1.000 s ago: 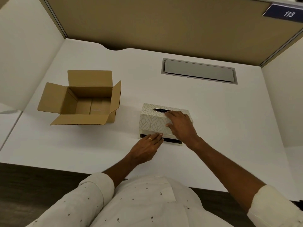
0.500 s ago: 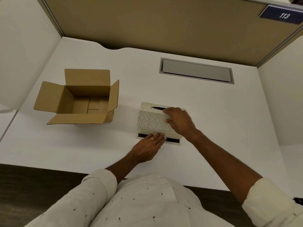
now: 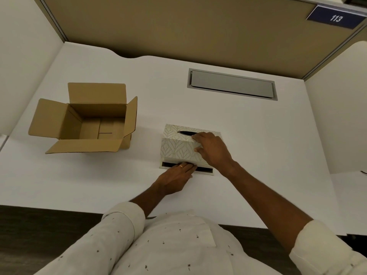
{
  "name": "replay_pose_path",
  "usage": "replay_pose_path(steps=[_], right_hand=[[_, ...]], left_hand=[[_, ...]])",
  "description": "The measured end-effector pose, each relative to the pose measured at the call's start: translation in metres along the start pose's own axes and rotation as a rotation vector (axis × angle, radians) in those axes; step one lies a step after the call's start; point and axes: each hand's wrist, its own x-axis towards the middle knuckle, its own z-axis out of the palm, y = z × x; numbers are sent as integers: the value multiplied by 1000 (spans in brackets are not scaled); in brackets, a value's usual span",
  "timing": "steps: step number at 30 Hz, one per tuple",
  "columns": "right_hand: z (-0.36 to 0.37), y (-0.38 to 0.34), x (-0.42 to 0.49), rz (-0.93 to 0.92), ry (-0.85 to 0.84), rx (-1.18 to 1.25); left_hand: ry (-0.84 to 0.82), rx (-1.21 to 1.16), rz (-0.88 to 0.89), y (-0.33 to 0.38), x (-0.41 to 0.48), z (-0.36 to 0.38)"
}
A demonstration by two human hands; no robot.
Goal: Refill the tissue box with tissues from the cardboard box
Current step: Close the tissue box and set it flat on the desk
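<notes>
— Where are you seeing this from?

— You have one view only, the camera on your head. It looks forward and steeply down over your chest onto the white desk.

— How near does it sit?

— Close: your sleeves fill the bottom edge, and both forearms reach up toward the middle. The wide lens bends the partition at the top.

— Is anything shared with another view?

— No, there is no second camera.

Right hand on the tissue box, left hand touching its base in front, open cardboard box well to the left, desk hatch behind.
</notes>
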Motion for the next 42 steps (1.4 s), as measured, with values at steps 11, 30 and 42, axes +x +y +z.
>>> replay_pose_path(steps=[11,30,42], right_hand=[[20,6,-18,-29,82,-84],[72,59,-52,62,336,-253],[100,62,-75,28,240,-252]], left_hand=[[448,-144,84,2,-24,-14],[-49,149,-129,-68,23,-82],[38,262,-102,-49,-15,-37]])
